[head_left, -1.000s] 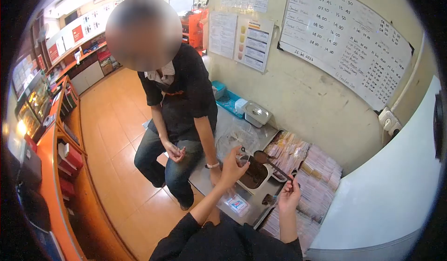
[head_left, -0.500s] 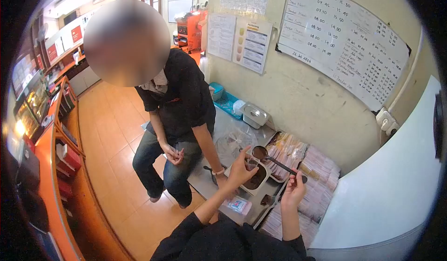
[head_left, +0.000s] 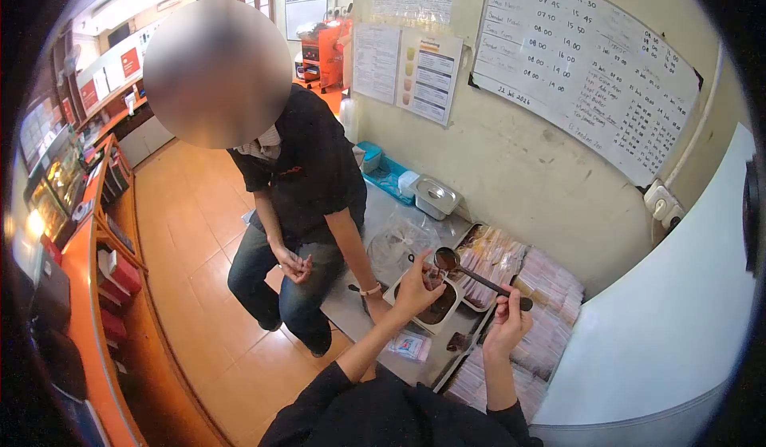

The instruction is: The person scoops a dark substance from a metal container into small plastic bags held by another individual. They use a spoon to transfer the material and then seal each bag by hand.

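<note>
My right hand (head_left: 508, 325) is closed round the dark handle of a ladle (head_left: 477, 278). The ladle's bowl, brown inside, is above the far edge of a pale rectangular tub (head_left: 454, 317) with dark brown contents. Over the same tub, my left hand (head_left: 416, 289) curls its thumb and fingers round a small clear plastic bag (head_left: 433, 275), close beside the ladle bowl; the bag is partly hidden by my fingers. Just left of the tub lies a large crumpled clear plastic bag (head_left: 396, 239).
A seated person (head_left: 307, 168) leans an arm on the metal table (head_left: 379, 207) near my left forearm. Rows of filled packets (head_left: 546, 299) lie to the right. A lidded steel container (head_left: 437, 197) and a blue tray (head_left: 389, 177) stand by the wall. A printed packet (head_left: 409, 346) lies near me.
My left fingers have drawn closer together beside the ladle bowl. The ladle and my right hand have shifted slightly. The seated person has barely moved.
</note>
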The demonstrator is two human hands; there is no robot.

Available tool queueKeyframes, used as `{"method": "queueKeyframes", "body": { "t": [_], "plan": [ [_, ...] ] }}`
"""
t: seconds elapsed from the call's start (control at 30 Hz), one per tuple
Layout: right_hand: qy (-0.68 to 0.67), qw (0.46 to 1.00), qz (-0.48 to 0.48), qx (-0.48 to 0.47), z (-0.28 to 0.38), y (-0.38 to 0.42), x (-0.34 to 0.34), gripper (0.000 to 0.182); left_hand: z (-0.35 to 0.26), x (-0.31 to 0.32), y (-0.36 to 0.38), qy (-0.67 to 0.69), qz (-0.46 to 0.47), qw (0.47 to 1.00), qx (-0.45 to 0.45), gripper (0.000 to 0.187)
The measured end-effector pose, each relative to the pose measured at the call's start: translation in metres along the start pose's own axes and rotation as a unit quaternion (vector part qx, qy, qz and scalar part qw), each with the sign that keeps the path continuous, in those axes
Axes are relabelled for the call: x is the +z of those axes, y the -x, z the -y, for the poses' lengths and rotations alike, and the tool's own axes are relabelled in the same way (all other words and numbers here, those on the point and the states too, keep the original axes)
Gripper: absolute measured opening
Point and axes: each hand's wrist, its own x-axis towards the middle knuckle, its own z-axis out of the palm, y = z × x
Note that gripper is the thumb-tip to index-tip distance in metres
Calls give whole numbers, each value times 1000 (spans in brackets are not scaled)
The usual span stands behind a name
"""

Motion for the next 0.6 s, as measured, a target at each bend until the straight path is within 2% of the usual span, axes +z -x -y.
{"method": "queueKeyframes", "body": {
  "t": [0.33,0.4,0.6],
  "plan": [
    [120,985,62,-108,13,9,2,23,-1,7,-2,-3,-14,1000,12,78],
    [135,971,91,-176,15,11,4,23,-2,9,-3,-3,-23,1000,17,78],
    [188,938,153,-248,28,17,5,20,-7,12,-5,13,-16,999,27,77]
  ]
}}
